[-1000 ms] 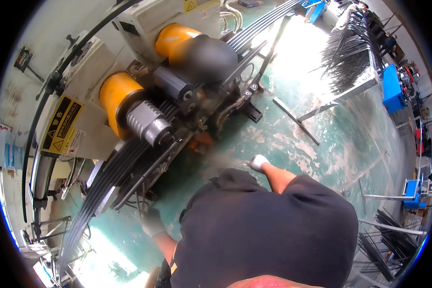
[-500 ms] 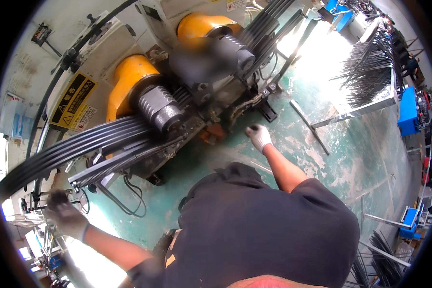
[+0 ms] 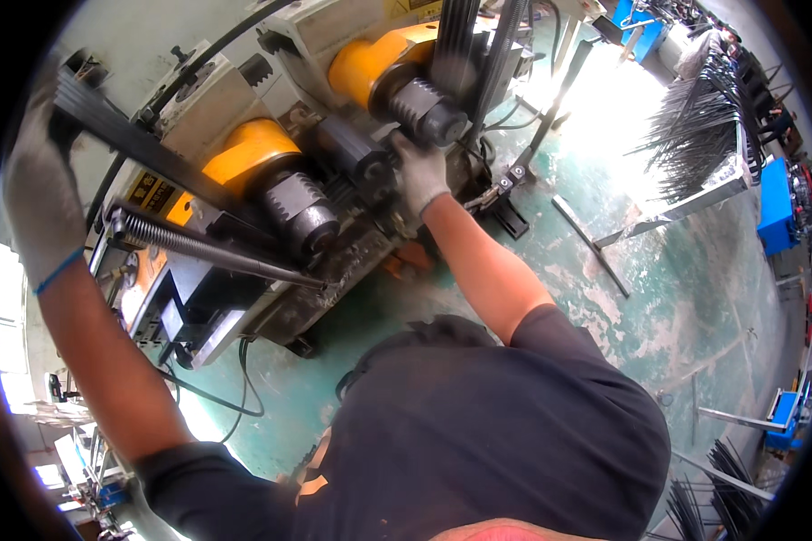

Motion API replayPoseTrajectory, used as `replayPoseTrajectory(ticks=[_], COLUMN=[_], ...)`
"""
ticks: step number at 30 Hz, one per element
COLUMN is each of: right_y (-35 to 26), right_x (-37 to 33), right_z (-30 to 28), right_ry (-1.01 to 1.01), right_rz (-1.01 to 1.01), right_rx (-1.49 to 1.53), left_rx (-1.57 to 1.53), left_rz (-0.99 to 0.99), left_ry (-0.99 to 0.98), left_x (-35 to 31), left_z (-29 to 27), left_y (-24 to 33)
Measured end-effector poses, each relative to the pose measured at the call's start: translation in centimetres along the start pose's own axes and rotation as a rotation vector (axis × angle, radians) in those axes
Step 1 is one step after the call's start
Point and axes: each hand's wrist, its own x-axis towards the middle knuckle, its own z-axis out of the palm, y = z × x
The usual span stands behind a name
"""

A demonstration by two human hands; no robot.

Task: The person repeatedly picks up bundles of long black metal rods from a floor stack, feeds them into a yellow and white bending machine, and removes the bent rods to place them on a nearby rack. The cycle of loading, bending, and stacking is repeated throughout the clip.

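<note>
My left hand (image 3: 38,203), in a pale glove with a blue cuff edge, is raised at the far left. It is closed around the outer end of a bundle of long black bars (image 3: 144,149); motion blurs its fingers. The bars slope down to the left roller of a bending machine, next to a yellow housing (image 3: 251,149). My gloved right hand (image 3: 422,176) reaches between the two ridged steel rollers, against the dark middle block (image 3: 352,158). Its fingers are partly hidden there. Beyond the right roller (image 3: 429,113), more black bars (image 3: 456,45) stand steeply upward.
A rod with a coil spring (image 3: 198,248) juts from the machine's left side. Cables (image 3: 244,388) hang below it. On the right, a metal rack (image 3: 677,212) holds many thin black rods (image 3: 695,126). A metal bar frame (image 3: 591,248) lies on the green floor.
The bars' left side has swung upward, and the right bars stand steeper. My left hand rose from low left to the bar end. My right hand moved up and left into the machine's middle.
</note>
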Motion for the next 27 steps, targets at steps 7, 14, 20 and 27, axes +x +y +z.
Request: replayPoseTrajectory(ticks=[7,14,20,27], right_y=[5.5,4.1,3.5,2.8], right_x=[4.6,4.0,3.3,2.9], right_z=[-2.2,-1.9,-2.3,-2.0], right_ry=[-0.158,-0.175,-0.202,-0.187], right_rz=[-0.032,0.009,-0.31,-0.186], right_rx=[0.187,0.221,-0.019,0.024], left_rx=[-0.457,-0.499,-0.459,-0.356], left_rz=[-0.45,-0.41,-0.448,-0.181], left_ry=[-0.374,-0.367,-0.433,-0.353], left_x=[-0.3,-0.9,-0.4,-1.1], left_z=[4.8,5.7,5.3,6.2], left_y=[4.6,1.7,2.8,0.6])
